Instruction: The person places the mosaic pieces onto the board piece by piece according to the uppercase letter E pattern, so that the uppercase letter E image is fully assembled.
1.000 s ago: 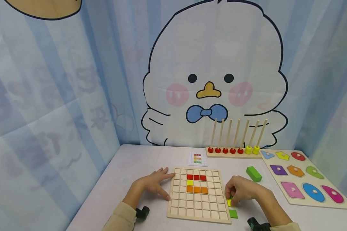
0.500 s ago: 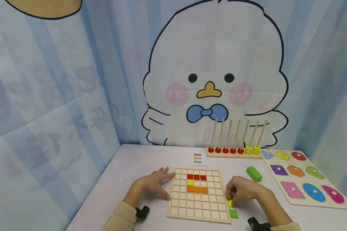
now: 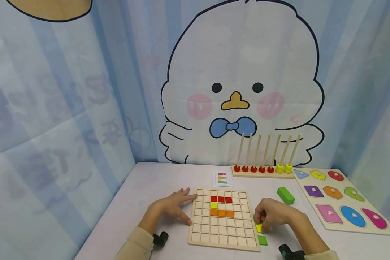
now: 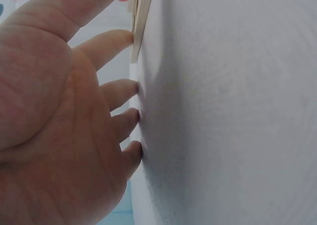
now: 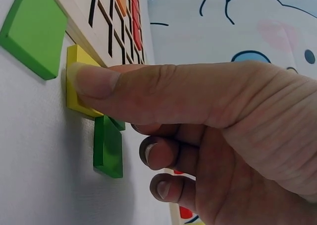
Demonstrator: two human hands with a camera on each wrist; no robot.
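Note:
My left hand (image 3: pixel 173 206) lies with spread fingers at the left edge of the wooden grid board (image 3: pixel 223 248). In the left wrist view, the fingertips of that hand (image 4: pixel 69 101) touch the board's side and the tabletop. On the board are red, orange and yellow square tiles. Beside its right edge, my right hand (image 3: pixel 274 212) pinches a yellow tile (image 3: pixel 259 227), thumb across its face; the index fingertip is mostly hidden in the right wrist view. One green tile (image 5: pixel 34 34) lies nearer me, and green tiles (image 5: pixel 108 148) sit just beyond the yellow one.
A printed pattern card (image 3: pixel 222 178) lies behind the board. Farther back stands a peg rack (image 3: pixel 262 173) with red and yellow beads. To the right are a green block (image 3: pixel 285 195) and a knobbed shape puzzle (image 3: pixel 339 198).
My right hand has shifted very slightly right, and more of the yellow tile and a green tile shows beside it. The left hand stays in place.

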